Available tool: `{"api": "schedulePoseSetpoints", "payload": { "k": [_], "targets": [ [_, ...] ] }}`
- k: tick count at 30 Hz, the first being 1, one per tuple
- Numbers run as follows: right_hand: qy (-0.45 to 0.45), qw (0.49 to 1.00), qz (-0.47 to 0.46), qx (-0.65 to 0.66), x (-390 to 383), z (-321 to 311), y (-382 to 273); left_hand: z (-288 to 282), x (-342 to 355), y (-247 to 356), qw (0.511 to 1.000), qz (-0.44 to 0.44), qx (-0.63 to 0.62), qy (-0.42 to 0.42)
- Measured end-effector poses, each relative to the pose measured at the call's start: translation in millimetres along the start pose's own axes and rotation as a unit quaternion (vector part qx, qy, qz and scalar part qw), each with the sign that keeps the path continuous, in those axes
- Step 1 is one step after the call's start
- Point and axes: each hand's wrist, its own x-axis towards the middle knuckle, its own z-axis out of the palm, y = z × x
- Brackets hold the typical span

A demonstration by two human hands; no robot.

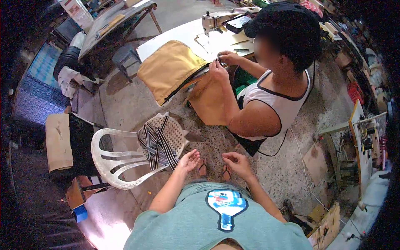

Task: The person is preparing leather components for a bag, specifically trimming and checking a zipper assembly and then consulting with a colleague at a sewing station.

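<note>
My left hand [189, 161] is held in front of my waist, palm up, its fingers loosely curled and apart with nothing in them. My right hand [236, 162] hovers across from it, fingers bent inward; I see nothing held there. Nearest to the left hand are black-and-white striped straps [157, 143], piled on the seat of a white plastic chair [118, 160]. Ahead, a seated co-worker in a white tank top [271, 93] grips the dark zipper edge of a tan fabric piece [175, 68] with both hands.
A sewing machine [214, 21] stands on the white table [160, 37] beyond the co-worker. A grey stool [126, 62] is left of that table. Cardboard [59, 141] lies over a dark object at left. A cable [302, 166] trails across the floor at right.
</note>
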Motion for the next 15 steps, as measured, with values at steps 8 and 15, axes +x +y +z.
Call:
{"api": "schedulePoseSetpoints", "payload": {
  "k": [8, 15],
  "targets": [
    [-0.002, 0.998, -0.057, -0.012, 0.8, 3.4, 6.6, 0.4, -0.3, -0.3, 0.999, -0.012, -0.013, 0.031],
    [-0.001, 0.999, -0.052, -0.003, 0.5, 4.0, 15.6, -1.2, 3.0, -1.7, 0.999, -0.022, -0.016, 0.024]
  ]
}}
